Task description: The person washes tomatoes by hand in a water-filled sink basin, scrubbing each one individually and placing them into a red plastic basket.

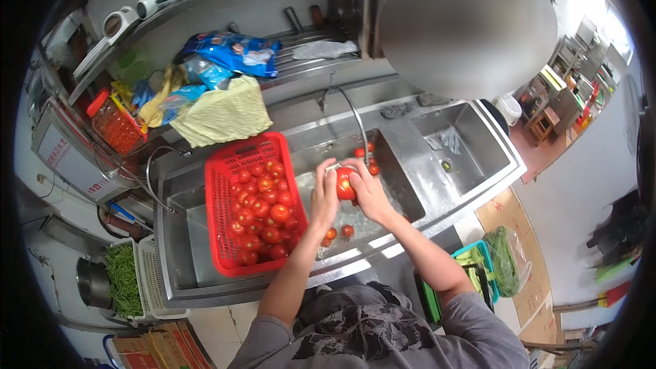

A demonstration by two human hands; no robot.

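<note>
A round red tomato (pixel 346 184) is held between my two hands, above the middle basin (pixel 403 195) of a steel sink. My left hand (pixel 326 191) closes on its left side, and my right hand (pixel 370 195) wraps its right side. Just behind my hands hangs the curved faucet (pixel 358 113). Several loose tomatoes (pixel 347 231) lie in the water of that basin, some near my wrists and some by the faucet's end. To the left, a red plastic basket (pixel 213 232) full of tomatoes rests across the left basin.
A yellow-green cloth (pixel 229 113) and blue bags (pixel 236 53) lie on the shelf behind the sink. At right is a smaller basin (pixel 471 164) with some scraps. Green beans (pixel 123 280) fill a crate at lower left. A teal basket (pixel 486 266) of vegetables stands at lower right.
</note>
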